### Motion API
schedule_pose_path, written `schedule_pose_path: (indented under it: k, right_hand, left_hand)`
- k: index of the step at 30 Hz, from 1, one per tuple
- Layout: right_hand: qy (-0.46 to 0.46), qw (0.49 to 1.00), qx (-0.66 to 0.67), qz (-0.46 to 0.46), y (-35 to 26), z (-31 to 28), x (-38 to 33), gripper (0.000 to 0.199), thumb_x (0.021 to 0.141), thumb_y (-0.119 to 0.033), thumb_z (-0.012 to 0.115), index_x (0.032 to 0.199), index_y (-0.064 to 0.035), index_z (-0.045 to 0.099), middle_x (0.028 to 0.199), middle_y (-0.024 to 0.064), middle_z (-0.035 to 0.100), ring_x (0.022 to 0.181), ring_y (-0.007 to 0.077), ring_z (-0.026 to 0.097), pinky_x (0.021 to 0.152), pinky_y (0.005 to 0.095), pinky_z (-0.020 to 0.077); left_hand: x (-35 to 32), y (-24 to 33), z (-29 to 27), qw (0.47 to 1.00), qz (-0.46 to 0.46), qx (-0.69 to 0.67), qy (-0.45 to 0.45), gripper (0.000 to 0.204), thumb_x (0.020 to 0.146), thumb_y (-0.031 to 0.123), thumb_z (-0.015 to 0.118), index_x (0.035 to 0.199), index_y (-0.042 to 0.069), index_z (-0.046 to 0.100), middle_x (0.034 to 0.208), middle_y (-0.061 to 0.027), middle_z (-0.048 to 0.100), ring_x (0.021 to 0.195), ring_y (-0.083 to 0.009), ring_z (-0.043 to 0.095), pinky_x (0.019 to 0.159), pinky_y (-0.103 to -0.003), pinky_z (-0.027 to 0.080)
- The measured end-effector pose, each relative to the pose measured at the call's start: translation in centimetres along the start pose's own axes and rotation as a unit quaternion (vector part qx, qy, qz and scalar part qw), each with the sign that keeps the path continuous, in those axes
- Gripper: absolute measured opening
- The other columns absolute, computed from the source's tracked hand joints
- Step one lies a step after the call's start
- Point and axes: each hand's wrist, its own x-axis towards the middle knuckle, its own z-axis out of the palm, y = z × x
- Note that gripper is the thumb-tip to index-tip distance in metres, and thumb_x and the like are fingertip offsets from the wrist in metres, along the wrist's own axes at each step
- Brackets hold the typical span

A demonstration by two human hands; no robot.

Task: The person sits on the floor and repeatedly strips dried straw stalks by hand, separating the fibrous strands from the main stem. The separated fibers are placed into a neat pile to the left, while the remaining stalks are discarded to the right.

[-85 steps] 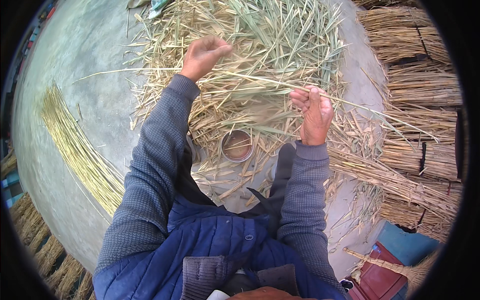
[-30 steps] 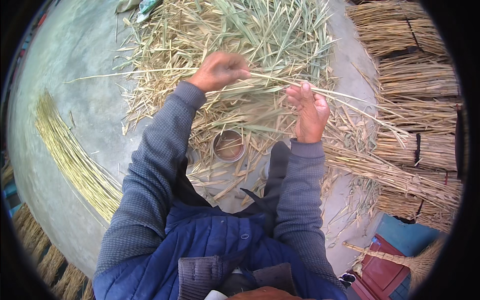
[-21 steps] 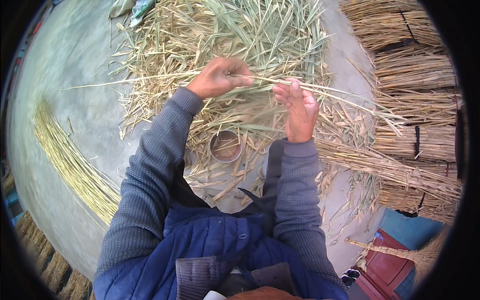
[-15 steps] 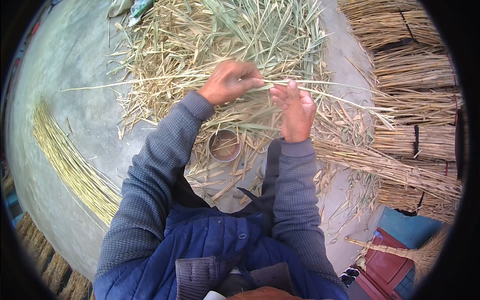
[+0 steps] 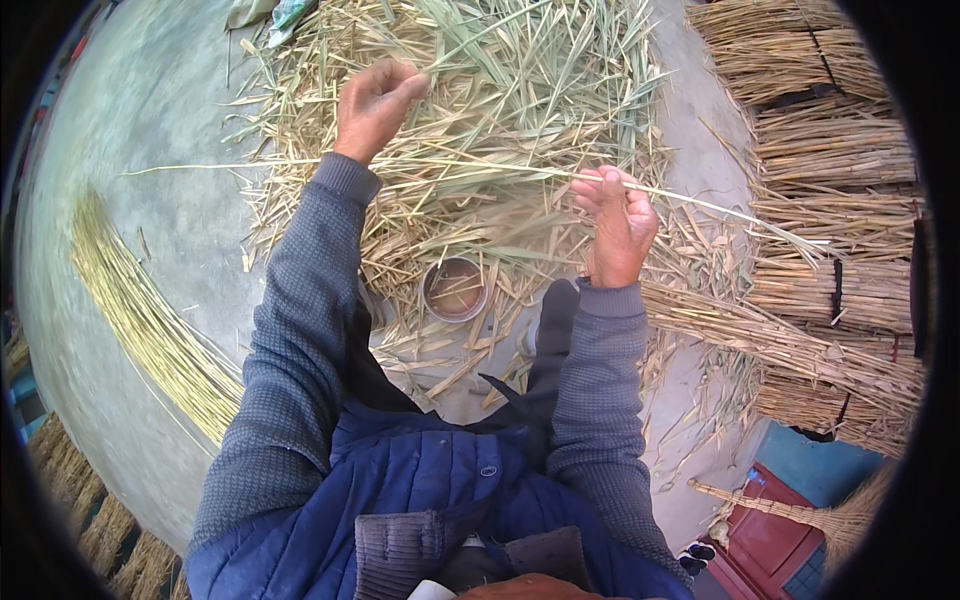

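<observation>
Between the thumb and fingers of my right hand [image 5: 620,222] is a long, thin straw-like stalk [image 5: 705,202]. It runs nearly level across the leaf pile, its thin tip reaching out to the left and its split end to the right. My left hand [image 5: 376,108], higher up and to the left, is closed in a pinch. A narrow green leaf strip [image 5: 480,42] runs up and right from its fingertips. Beneath both hands spreads a heap of dry and green leaves [image 5: 440,110].
A round metal bowl [image 5: 455,290] stands between my legs. On the left floor lies a bundle of yellow-green stalks [image 5: 150,325]. To the right are a loose bundle of stalks [image 5: 780,335] and several tied bundles [image 5: 835,215]. A broom [image 5: 800,512] lies at the lower right.
My left hand has moved up and left, off the stalk, with a leaf strip at its fingertips. My right hand has shifted slightly right, still on the stalk.
</observation>
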Motion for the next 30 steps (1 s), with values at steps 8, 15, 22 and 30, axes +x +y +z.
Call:
schedule_pose_path:
  k: [8, 15, 22, 30]
  right_hand:
    - [0.022, 1.0, 0.014, -0.008, -0.5, 0.6, 0.3, 0.034, 0.097, -0.022, 0.068, 0.112, 0.0064, 0.058, 0.097, 0.0162, 0.071, 0.082, 0.0201, 0.072, 0.072, 0.0261, 0.0593]
    - [-0.094, 0.995, -0.004, 0.038, 0.5, 3.2, -0.8, 0.02, 0.094, -0.008, 0.07, 0.108, 0.0025, 0.059, 0.096, 0.0125, 0.071, 0.082, 0.0164, 0.071, 0.074, 0.025, 0.0582]
    - [-0.094, 0.984, -0.15, -0.009, 1.8, 2.7, -0.9, 0.013, 0.093, -0.004, 0.069, 0.103, 0.0001, 0.06, 0.091, 0.0085, 0.07, 0.078, 0.0127, 0.07, 0.067, 0.023, 0.0541]
    - [-0.187, 0.734, -0.633, -0.158, 4.1, 2.2, -0.3, 0.018, 0.081, -0.009, 0.064, 0.099, -0.005, 0.066, 0.086, 0.0166, 0.069, 0.08, 0.0361, 0.067, 0.073, 0.0447, 0.0516]
  left_hand:
    - [-2.5, -0.2, 2.2, 0.957, 0.116, 0.044, -0.263, 0.029, 0.088, 0.031, 0.077, 0.097, 0.004, 0.073, 0.089, -0.0051, 0.073, 0.082, -0.0149, 0.067, 0.072, -0.031, 0.053]
    - [-3.6, 1.2, 3.1, 0.95, 0.105, -0.048, -0.29, 0.023, 0.089, 0.025, 0.076, 0.093, 0.003, 0.071, 0.079, -0.0039, 0.07, 0.075, -0.0122, 0.065, 0.069, -0.03, 0.052]
    - [-3.9, 0.4, 3.3, 0.941, 0.097, 0.033, -0.322, 0.024, 0.085, 0.027, 0.078, 0.092, 0.005, 0.071, 0.079, -0.0058, 0.072, 0.075, -0.0169, 0.068, 0.069, -0.032, 0.052]
    - [-6.2, -3.1, 3.6, 0.872, 0.4, 0.231, -0.163, 0.018, 0.073, 0.019, 0.069, 0.071, 0.005, 0.058, 0.055, -0.0124, 0.056, 0.056, -0.0345, 0.062, 0.052, -0.044, 0.049]
